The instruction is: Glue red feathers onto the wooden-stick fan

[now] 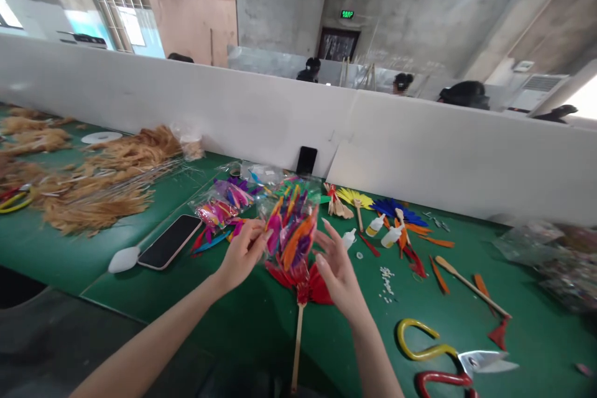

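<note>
1. Clock directions run from the clear bag of coloured feathers (pixel 295 237), held just above a red fan (pixel 323 286) whose wooden handle points to 6.
2. A white partition (pixel 224 109) bounds the surface (pixel 368 348) at 12; the near edge shows at 8.
3. Green surface shows between the right forearm and scissors (pixel 466 362) at 4; a black phone (pixel 171 242) lies at 9, glue bottles (pixel 374 226) at 3.
4. Left grip (pixel 243 249): thumb and fingertips pinched on the bag's 9 o'clock side.
5. Right grip (pixel 336 267): fingers spread, half curled, at 3 to 4; contact with the bag cannot be told.
</note>
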`<state>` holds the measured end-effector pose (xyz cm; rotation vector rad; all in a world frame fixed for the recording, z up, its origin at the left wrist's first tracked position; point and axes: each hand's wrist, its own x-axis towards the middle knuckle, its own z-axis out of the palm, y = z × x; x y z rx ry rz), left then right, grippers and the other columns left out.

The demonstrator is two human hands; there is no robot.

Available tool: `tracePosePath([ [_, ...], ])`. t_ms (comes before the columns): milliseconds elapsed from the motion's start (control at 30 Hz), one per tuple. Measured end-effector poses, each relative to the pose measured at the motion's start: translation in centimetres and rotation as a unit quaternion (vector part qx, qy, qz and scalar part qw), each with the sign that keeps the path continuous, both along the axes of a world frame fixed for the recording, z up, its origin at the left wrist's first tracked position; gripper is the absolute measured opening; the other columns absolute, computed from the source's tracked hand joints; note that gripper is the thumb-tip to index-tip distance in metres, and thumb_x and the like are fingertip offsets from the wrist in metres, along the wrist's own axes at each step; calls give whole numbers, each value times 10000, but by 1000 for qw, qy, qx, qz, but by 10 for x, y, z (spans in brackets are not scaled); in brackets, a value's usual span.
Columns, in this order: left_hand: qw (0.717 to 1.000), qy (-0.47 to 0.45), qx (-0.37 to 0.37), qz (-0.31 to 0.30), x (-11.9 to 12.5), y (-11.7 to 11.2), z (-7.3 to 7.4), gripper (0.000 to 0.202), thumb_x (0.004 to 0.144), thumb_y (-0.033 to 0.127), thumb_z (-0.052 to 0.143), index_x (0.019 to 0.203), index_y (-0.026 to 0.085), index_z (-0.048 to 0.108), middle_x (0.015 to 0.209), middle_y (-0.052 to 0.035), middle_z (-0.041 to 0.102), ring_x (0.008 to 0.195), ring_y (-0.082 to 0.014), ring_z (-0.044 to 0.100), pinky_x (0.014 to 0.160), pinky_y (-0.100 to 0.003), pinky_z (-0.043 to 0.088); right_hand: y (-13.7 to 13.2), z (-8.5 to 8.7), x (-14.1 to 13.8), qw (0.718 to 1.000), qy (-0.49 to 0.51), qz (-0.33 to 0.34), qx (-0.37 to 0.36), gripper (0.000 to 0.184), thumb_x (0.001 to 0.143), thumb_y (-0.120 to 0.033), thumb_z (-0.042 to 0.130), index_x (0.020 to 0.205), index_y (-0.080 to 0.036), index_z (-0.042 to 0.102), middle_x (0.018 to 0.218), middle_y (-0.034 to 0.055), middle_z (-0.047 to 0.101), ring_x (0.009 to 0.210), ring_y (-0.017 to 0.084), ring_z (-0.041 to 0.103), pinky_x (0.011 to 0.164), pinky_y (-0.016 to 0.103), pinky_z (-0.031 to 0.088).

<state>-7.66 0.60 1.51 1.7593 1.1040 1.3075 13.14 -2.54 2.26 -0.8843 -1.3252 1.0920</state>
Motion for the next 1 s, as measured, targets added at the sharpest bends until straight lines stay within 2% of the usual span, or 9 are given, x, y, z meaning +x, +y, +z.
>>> tracePosePath([
  [33,1000,4,4,-14,6,-7,2,118,927,344,405,963,231,403,541,98,391,402,-79,372,439,-193,331,4,3,-8,999,15,29,-8,576,840,-438,603,1356,-286,397,1326,73,548,1224,224,512,989,372,453],
  [133,997,69,17,-35,17,-20,6,91,921,315,408,925,226,422,568,76,420,461,-96,427,484,-213,358,9,5,-24,998,27,21,-47,414,846,-488,573,1169,-229,577,1178,62,648,1122,233,586,975,359,462],
  [267,994,99,37,7,9,-20,14,139,923,321,425,1031,235,405,637,56,458,528,-120,480,533,-243,405,5,1,-25,998,13,4,-67,394,833,-512,578,1055,-191,629,1058,61,695,1039,239,624,922,351,493],
  [333,991,85,92,56,-1,-16,27,133,931,314,420,1043,245,413,732,24,494,627,-135,527,616,-272,455,2,0,-21,998,-1,-6,-70,413,821,-530,582,1040,-183,633,1032,66,703,1009,245,636,893,359,510],
  [433,960,172,199,92,-12,-7,58,112,907,298,495,1009,262,525,1017,-54,525,1007,-210,516,916,-400,416,-1,1,-16,997,-17,-11,-68,433,813,-554,575,1035,-187,639,1049,76,702,1003,257,640,868,377,526],
  [533,943,262,202,19,-13,4,88,168,919,294,484,1040,295,602,1308,-58,417,1288,-264,320,1062,-492,260,-4,2,-14,997,-15,-3,-70,441,813,-550,576,1080,-203,629,1114,79,684,1040,262,628,889,392,520],
  [633,935,319,137,-71,-8,18,105,178,922,309,482,955,271,653,1329,-41,447,1353,-283,234,1087,-530,183,-6,0,-14,996,-8,20,-83,442,810,-543,588,1087,-201,628,1093,79,693,1026,260,637,907,396,510],
  [800,927,338,63,-149,1,35,108,117,840,293,594,840,214,680,1263,-72,539,1305,-288,347,1085,-501,222,-7,-3,-12,996,-6,17,-84,414,813,-523,600,1074,-203,631,1117,67,685,1090,250,610,949,374,479],
  [1000,918,339,45,-199,7,35,108,243,903,318,493,873,239,720,1258,-52,586,1295,-264,376,1083,-471,250,-7,-5,-7,996,-26,4,-86,441,813,-541,586,1068,-184,635,1119,77,688,1077,267,616,914,373,497],
])
